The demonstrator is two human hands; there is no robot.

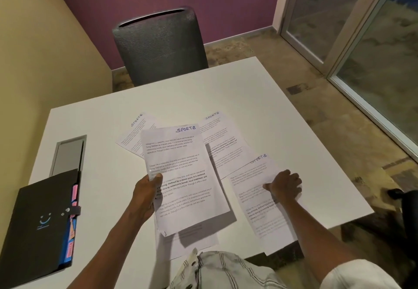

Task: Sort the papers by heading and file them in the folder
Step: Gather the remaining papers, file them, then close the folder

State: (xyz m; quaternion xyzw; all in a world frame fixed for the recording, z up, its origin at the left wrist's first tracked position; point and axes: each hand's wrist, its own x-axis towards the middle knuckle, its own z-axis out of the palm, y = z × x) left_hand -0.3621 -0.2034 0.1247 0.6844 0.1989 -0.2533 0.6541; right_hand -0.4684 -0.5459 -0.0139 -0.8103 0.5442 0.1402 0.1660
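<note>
left hand [144, 194] grips lifted sports sheet [181, 175]; right hand [286, 185] presses, fingers curled, on another sheet [267, 211] on desk [282, 98]. several sheets loose; folder [38, 225] closed, nothing filed.

Counter [260, 98]: smooth matt white laminate. Papers [181, 175]: thin matt white printed sheets. Folder [38, 225] at 8 o'clock: matt black plastic cover. Chair [158, 44] at 12: dark woven mesh. Cable tray [67, 155]: brushed grey metal.
</note>
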